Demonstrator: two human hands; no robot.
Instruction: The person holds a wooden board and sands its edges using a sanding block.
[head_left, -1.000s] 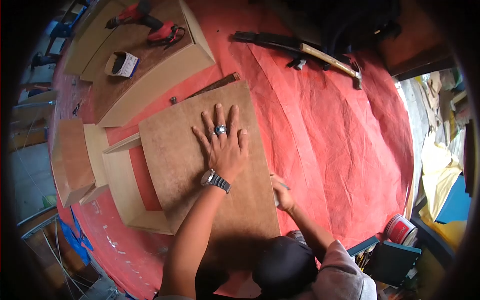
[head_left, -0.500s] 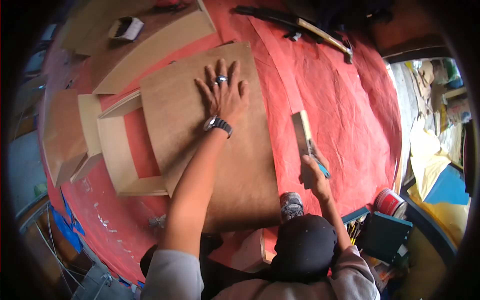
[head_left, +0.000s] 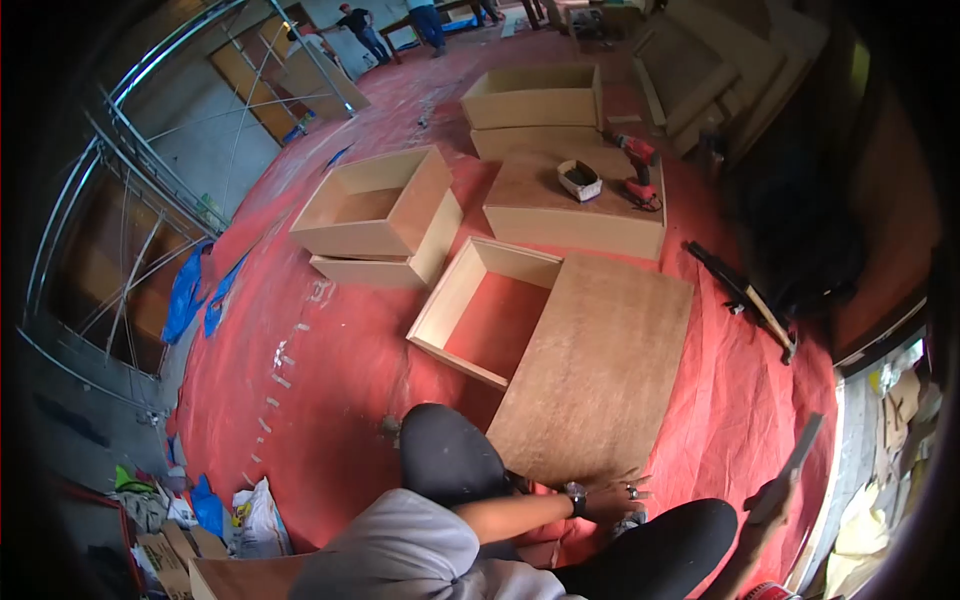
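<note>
The brown board (head_left: 600, 370) lies flat over the right part of a pale open wooden frame (head_left: 480, 310). My left hand (head_left: 610, 500), with a watch and a ring, is at the board's near edge, its fingers apart and partly in shadow. My right hand (head_left: 768, 508) is out to the right of the board, closed on a long, flat tool (head_left: 802, 448) that points up and away. The tool's handle is mostly hidden by my fingers.
Open wooden boxes (head_left: 375, 205) stand beyond the frame. A low wooden box (head_left: 575, 225) carries a red drill (head_left: 640, 175) and a small box of dark screws (head_left: 579, 181). A hammer (head_left: 770, 322) lies right. Scaffolding (head_left: 130, 190) and people (head_left: 365, 33) are farther off.
The view has swung up and left. My left hand has moved from the board's middle to its near edge. My right hand, with the tool, is now farther out from the board.
</note>
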